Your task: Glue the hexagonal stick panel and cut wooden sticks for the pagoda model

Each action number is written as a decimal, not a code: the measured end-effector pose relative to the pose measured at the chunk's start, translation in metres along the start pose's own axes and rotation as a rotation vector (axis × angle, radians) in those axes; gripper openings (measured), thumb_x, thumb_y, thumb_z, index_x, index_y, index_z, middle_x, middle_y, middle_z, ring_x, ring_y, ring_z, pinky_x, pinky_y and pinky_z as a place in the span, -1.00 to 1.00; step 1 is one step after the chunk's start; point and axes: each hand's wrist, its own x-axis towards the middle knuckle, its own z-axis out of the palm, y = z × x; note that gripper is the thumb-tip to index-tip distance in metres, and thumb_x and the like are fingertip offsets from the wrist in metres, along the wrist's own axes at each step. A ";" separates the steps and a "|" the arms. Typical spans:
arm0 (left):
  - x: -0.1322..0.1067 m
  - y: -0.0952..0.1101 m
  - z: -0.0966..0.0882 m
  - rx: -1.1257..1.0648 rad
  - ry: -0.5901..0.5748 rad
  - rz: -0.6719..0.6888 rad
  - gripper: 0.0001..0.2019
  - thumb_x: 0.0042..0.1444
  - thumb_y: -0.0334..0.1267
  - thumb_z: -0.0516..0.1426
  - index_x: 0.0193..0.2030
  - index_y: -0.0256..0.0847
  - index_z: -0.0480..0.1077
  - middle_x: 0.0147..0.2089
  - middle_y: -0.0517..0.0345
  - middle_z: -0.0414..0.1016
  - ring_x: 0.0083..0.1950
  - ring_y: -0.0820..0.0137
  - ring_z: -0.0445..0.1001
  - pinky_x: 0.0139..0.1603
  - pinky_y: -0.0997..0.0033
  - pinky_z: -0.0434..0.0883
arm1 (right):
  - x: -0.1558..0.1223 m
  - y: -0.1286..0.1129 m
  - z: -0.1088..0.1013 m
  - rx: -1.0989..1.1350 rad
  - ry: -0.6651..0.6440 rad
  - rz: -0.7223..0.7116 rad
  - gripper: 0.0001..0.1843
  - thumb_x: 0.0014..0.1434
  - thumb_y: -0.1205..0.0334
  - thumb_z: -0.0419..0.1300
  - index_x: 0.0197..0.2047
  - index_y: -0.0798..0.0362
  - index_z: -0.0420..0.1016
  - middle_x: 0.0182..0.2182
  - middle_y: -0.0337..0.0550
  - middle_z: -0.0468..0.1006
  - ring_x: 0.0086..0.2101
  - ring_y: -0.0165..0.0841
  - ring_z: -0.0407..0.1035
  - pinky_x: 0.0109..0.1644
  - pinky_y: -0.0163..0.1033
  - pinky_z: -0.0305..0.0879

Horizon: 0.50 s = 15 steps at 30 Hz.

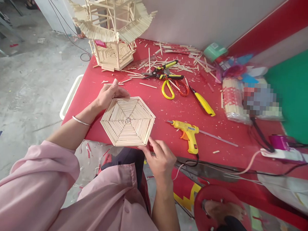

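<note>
A hexagonal panel of thin wooden sticks (127, 131), its sticks laid in rings round a small centre hole, is held between my hands near the table's front edge. My left hand (112, 94) grips its far left edge, thumb raised and the other fingers partly hidden behind it. At the near right corner, my right hand (160, 157) pinches the panel between thumb and fingers. To the right of it lies a yellow hot glue gun (188, 132) with a clear glue stick in its back.
A stick-built pagoda model (113, 34) stands at the back left. Pliers (163, 74), scissors (168, 90), a yellow utility knife (205, 103) and loose sticks (178, 49) lie behind the panel. Bagged sticks (233, 99) and a power strip (283, 155) are on the right.
</note>
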 end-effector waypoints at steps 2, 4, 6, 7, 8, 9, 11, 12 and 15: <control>0.000 0.001 0.000 -0.003 0.002 -0.001 -0.20 0.25 0.34 -0.12 0.06 -0.42 0.52 -0.33 -0.12 0.63 -0.16 0.16 0.64 -0.01 0.13 0.50 | 0.000 0.001 0.000 -0.005 -0.004 -0.001 -0.70 0.30 0.03 0.26 -0.07 0.07 0.62 -0.37 -0.07 0.63 -0.34 -0.35 0.51 -0.22 -0.32 0.30; 0.000 0.001 0.000 0.010 0.009 0.002 -0.22 0.25 0.34 -0.10 0.06 -0.41 0.52 -0.32 -0.12 0.63 -0.16 0.17 0.64 -0.01 0.12 0.50 | 0.000 0.002 0.001 0.001 -0.008 -0.005 -0.71 0.29 0.05 0.27 -0.06 0.08 0.61 -0.36 -0.07 0.63 -0.34 -0.34 0.52 -0.22 -0.32 0.30; 0.001 0.001 -0.001 0.025 0.017 0.004 -0.22 0.25 0.33 -0.09 0.06 -0.41 0.52 -0.32 -0.12 0.63 -0.16 0.17 0.64 0.00 0.11 0.50 | 0.000 0.002 0.001 0.010 -0.001 -0.011 -0.72 0.28 0.08 0.28 -0.07 0.09 0.61 -0.37 -0.06 0.63 -0.35 -0.35 0.51 -0.22 -0.31 0.30; 0.001 0.001 -0.001 0.028 0.018 0.004 -0.22 0.25 0.34 -0.10 0.06 -0.41 0.52 -0.32 -0.12 0.63 -0.16 0.17 0.64 0.01 0.11 0.49 | 0.000 0.002 0.001 0.011 0.002 -0.013 -0.73 0.28 0.09 0.29 -0.07 0.09 0.61 -0.37 -0.07 0.63 -0.36 -0.35 0.51 -0.23 -0.31 0.30; 0.001 0.001 0.000 0.026 0.018 0.004 -0.22 0.25 0.34 -0.10 0.06 -0.41 0.52 -0.32 -0.12 0.63 -0.16 0.16 0.64 0.01 0.10 0.50 | 0.000 0.001 0.001 0.008 0.005 -0.013 -0.73 0.28 0.09 0.28 -0.08 0.09 0.61 -0.37 -0.07 0.63 -0.36 -0.35 0.51 -0.23 -0.32 0.29; 0.001 0.001 0.000 0.018 0.017 0.002 -0.21 0.25 0.34 -0.11 0.06 -0.41 0.52 -0.33 -0.11 0.63 -0.16 0.16 0.64 0.01 0.10 0.50 | 0.001 0.001 0.001 0.003 0.005 -0.011 -0.74 0.28 0.08 0.28 -0.08 0.08 0.61 -0.38 -0.07 0.63 -0.36 -0.35 0.51 -0.23 -0.32 0.29; 0.001 0.002 0.001 -0.007 0.016 -0.002 -0.21 0.25 0.34 -0.11 0.05 -0.41 0.53 -0.35 -0.10 0.63 -0.17 0.17 0.64 0.00 0.11 0.50 | 0.001 0.001 0.001 -0.008 0.004 -0.013 -0.74 0.29 0.08 0.28 -0.08 0.08 0.61 -0.37 -0.07 0.63 -0.36 -0.36 0.51 -0.23 -0.32 0.30; 0.001 0.003 0.001 -0.019 0.019 -0.003 -0.22 0.25 0.34 -0.10 0.03 -0.41 0.54 -0.37 -0.09 0.62 -0.19 0.19 0.64 -0.01 0.12 0.51 | 0.001 0.001 0.001 -0.009 0.005 -0.017 -0.73 0.28 0.08 0.28 -0.08 0.09 0.60 -0.37 -0.07 0.63 -0.35 -0.36 0.51 -0.23 -0.32 0.30; 0.000 0.004 0.003 -0.029 0.052 -0.001 -0.26 0.24 0.33 -0.06 -0.04 -0.39 0.57 -0.40 -0.07 0.62 -0.23 0.23 0.64 -0.08 0.18 0.53 | 0.001 0.001 0.001 -0.006 0.024 -0.028 -0.73 0.27 0.10 0.30 -0.08 0.11 0.60 -0.38 -0.09 0.62 -0.35 -0.36 0.51 -0.23 -0.33 0.30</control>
